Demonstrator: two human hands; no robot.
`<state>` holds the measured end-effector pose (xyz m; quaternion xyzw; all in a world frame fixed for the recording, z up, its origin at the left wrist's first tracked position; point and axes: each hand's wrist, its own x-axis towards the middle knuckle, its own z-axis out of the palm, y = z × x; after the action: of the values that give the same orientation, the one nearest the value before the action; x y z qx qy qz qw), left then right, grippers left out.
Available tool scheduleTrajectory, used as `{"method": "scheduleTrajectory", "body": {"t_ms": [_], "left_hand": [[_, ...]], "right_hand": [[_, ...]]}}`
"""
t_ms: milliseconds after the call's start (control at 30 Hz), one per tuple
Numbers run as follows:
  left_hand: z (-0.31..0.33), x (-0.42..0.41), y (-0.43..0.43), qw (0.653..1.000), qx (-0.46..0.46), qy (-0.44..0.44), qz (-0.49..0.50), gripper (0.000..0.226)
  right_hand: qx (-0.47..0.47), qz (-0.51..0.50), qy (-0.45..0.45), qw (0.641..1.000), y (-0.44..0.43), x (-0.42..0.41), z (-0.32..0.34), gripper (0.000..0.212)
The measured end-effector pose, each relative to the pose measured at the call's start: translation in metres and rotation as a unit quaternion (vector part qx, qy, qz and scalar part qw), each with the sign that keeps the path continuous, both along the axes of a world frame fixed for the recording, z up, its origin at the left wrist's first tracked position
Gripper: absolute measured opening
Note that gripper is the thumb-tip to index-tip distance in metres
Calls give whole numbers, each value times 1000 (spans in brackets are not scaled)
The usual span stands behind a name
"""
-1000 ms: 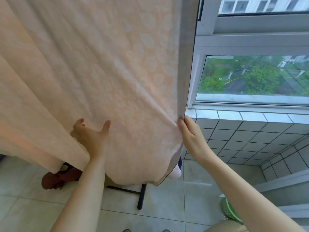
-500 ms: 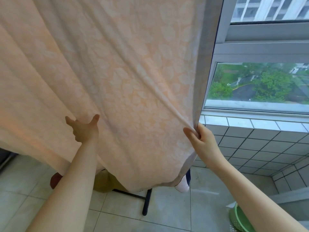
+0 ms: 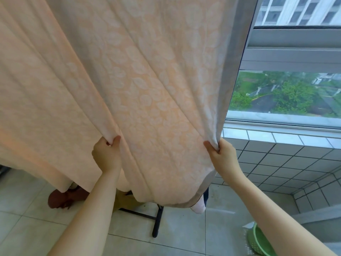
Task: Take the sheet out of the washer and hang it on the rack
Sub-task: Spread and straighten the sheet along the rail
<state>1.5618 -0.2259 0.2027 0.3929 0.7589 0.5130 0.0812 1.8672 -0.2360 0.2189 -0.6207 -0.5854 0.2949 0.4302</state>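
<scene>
- Both our hands pinch folds of cloth: left hand (image 3: 106, 156) in the middle, right hand (image 3: 223, 156) at the grey edge
- We see the sheet (image 3: 147, 80) hanging from above, with the black foot of the rack (image 3: 157, 223) under it
- We think it is hung and needs smoothing
- Next we should pull the folds apart gently, so it hangs flat

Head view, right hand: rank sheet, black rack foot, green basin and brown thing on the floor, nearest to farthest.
1. sheet: pinched at its grey edge by the right hand.
2. black rack foot, on the floor below-left, and green basin, lower right: too close to call.
3. brown thing: on the floor, far left.
</scene>
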Motion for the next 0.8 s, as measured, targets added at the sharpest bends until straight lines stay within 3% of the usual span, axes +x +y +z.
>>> {"method": "scheduleTrajectory", "body": {"t_ms": [133, 300, 367, 433, 600, 733, 800], "left_hand": [[-1, 9, -8, 1000, 10, -6, -17, 37], [-5, 14, -12, 999, -13, -2, -35, 37], [-8, 17, -14, 999, -24, 7, -35, 40], [-11, 18, -16, 998, -36, 6, -45, 39], [-21, 22, -22, 996, -66, 0, -63, 31], [-23, 21, -30, 995, -75, 13, -65, 32], [-21, 20, -31, 993, -96, -6, -71, 19]], "right_hand": [[28, -33, 24, 999, -1, 8, 3, 29], [28, -65, -47, 996, 8, 17, 1, 27], [22, -53, -68, 996, 10, 14, 1, 37], [2, -21, -88, 996, 12, 9, 0, 43], [-102, 10, -104, 989, 15, 5, -20, 22], [-131, -6, -89, 987, 15, 11, -22, 26], [-134, -1, -73, 988, 16, 14, -16, 29]]}}
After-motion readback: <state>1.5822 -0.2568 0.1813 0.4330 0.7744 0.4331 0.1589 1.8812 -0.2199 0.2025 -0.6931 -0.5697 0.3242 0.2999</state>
